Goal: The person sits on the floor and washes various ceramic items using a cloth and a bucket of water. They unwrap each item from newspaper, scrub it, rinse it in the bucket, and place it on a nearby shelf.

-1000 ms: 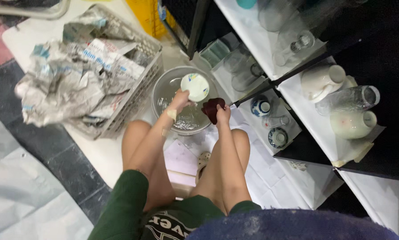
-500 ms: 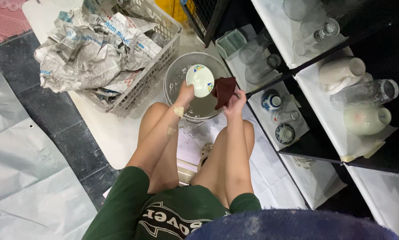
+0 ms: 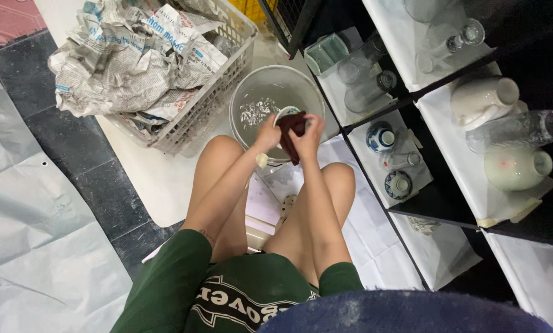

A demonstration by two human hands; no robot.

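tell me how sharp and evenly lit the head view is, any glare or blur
Head view: fairly soft all over. The left hand and right hand, pressed round the dark red cloth, are slightly smeared. Pale glints show on the water in the basin. Shelf recesses at right fall into deep shadow. A blurred blue shape fills the bottom edge.

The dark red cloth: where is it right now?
In the head view, upper centre: the dark red cloth is pressed by the right hand against the small white dish held by the left hand, over the basin.

Crumpled printed newspaper fills the grey basket, upper left.
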